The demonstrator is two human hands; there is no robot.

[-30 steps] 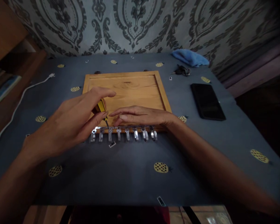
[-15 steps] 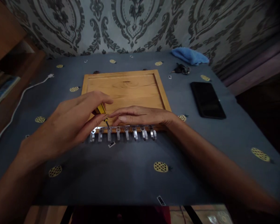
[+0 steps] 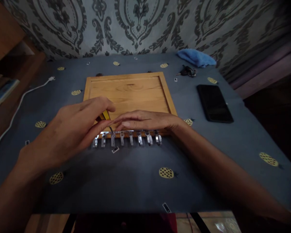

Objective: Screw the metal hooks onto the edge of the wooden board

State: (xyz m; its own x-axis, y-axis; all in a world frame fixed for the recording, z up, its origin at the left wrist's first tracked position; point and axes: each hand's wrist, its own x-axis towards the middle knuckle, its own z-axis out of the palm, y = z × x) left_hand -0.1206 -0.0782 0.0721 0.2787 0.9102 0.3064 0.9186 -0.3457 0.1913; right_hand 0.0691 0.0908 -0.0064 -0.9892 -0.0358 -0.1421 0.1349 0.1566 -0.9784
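Observation:
My left hand (image 3: 75, 124) is wrapped round the yellow-and-black handle of a screwdriver (image 3: 106, 115), most of which the fingers hide. The screwdriver leans, its thin metal shaft reaching down to the third hook from the left on a metal hook rack (image 3: 131, 139). That rack, with several curved hooks, lies along the near edge of a framed wooden board (image 3: 128, 92). Laid low over the board's near part, my right hand (image 3: 147, 120) has its fingers stretched out. Its fingertips come close to the screwdriver and the left thumb; whether they touch is unclear.
On the patterned table cover (image 3: 135, 181), a black phone (image 3: 214, 103) lies to the right. Keys (image 3: 188, 71) and a blue cloth (image 3: 196, 58) are at the back right. A white cable (image 3: 23, 97) runs along the left, beside a wooden shelf (image 3: 32, 69).
The left hand's grip on the screwdriver has shifted slightly, and its handle shows at a slightly different angle. The right hand stays in place. The whole view has moved a little.

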